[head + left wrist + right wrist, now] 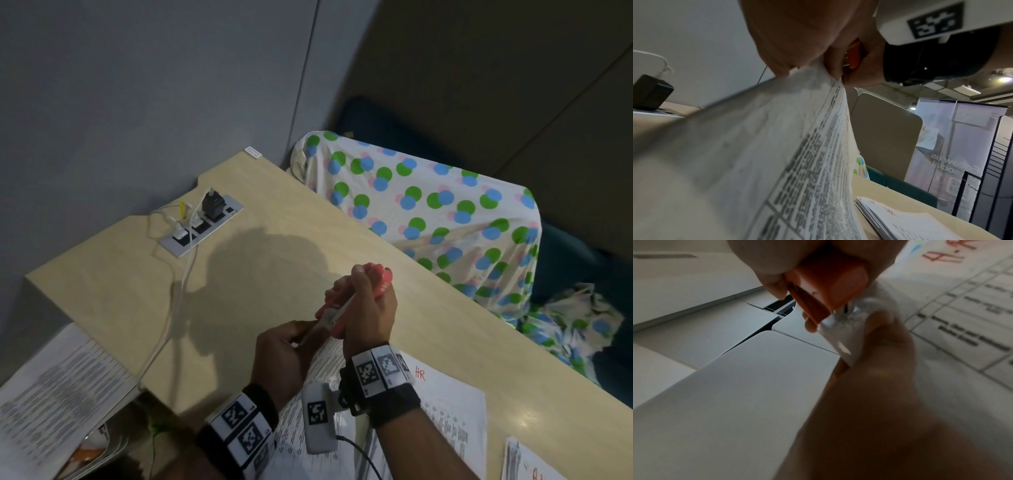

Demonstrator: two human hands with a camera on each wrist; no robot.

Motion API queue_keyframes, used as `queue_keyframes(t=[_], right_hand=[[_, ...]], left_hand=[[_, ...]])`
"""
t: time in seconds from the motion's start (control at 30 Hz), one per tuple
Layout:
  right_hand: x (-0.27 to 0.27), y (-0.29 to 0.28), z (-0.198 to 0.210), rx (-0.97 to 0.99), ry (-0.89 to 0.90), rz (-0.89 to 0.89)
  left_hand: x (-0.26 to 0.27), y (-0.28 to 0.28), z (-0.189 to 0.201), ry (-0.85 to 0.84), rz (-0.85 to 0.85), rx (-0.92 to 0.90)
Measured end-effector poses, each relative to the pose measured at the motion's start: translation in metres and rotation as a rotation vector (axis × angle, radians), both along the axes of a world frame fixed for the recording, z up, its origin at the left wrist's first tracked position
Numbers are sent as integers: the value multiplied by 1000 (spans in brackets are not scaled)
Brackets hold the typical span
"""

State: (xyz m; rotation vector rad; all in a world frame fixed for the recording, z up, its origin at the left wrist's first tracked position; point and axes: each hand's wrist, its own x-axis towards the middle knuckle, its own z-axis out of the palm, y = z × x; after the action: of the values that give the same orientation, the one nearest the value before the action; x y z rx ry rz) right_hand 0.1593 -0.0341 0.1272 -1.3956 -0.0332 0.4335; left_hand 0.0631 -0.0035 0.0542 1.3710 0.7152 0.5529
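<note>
Stapler [830,282]: my right hand [368,308] grips it, up above the bench [239,274].
Paper [797,146]: my left hand [282,356] pinches its corner, right by the stapler; the rest hangs down.

Bare table [274,212] lies open in the middle. A socket strip [202,222] and trailing cable [173,308] block the left; a draped chair [445,212] crowds the right.

Black wristbands [397,404] (white coded tags [368,371])
</note>
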Motion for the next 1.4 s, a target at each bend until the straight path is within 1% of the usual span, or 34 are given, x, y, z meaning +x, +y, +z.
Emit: queue_keyframes(t=[0.13, 0.2, 0.23, 0.33, 0.4, 0.57, 0.67, 0.73, 0.83, 0.9, 0.97, 1.03, 1.1, 1.13, 1.2, 1.23, 1.27, 1.3, 1.33, 1.37, 1.4], right_hand=[[1, 1, 0, -117, -117, -34], [2, 0, -1, -142, -146, -34], [2, -1, 0, -152, -153, -29], [3, -2, -1, -194, -147, -12], [4, -1, -1, -203, -114, -6], [7, -1, -1, -219, -27, 31], [10, -3, -3, -257, -43, 98], [14, -6, -4, -225, -55, 120], [25, -19, -7, -106, 25, 66], [37, -36, -14, -94, 44, -2], [50, -63, -23, -117, 60, -72], [61, -93, -33, -251, 96, -94], [71, -131, -54, -500, 150, -67], [74, -150, -66, -629, 166, -64], [80, -188, -91, -882, 172, -69], [83, -209, -106, -1014, 176, -58], [83, -227, -114, -1131, 182, -44], [82, -244, -122, -1214, 179, -32], [80, -260, -133, -1282, 182, -21], [78, -275, -140, -1340, 168, -17], [77, -287, -148, -1403, 163, 1]], left_hand=[[-2, -3, -4, 33, -24, -99], [-2, -3, -3, 42, -25, -151], [-2, -2, -2, 60, -12, -122], [-6, 0, 5, 100, -19, 51], [-8, 0, 6, 99, -43, 99], [-8, -2, 4, 124, -52, 56], [-7, -1, 0, 144, -67, 49], [-6, 4, -5, 178, -56, 71], [-4, 22, -18, 220, 25, 97], [-5, 40, -32, 261, 92, 141], [-3, 59, -46, 303, 122, 163], [0, 80, -56, 335, 138, 178], [5, 97, -63, 382, 123, 223], [7, 102, -67, 438, 104, 279], [14, 99, -73, 583, 60, 477], [18, 90, -74, 599, 45, 561], [25, 75, -75, 569, 18, 590], [32, 55, -77, 511, -42, 549], [38, 33, -77, 459, -135, 468], [44, 10, -78, 442, -251, 373], [49, -13, -77, 468, -375, 283]])
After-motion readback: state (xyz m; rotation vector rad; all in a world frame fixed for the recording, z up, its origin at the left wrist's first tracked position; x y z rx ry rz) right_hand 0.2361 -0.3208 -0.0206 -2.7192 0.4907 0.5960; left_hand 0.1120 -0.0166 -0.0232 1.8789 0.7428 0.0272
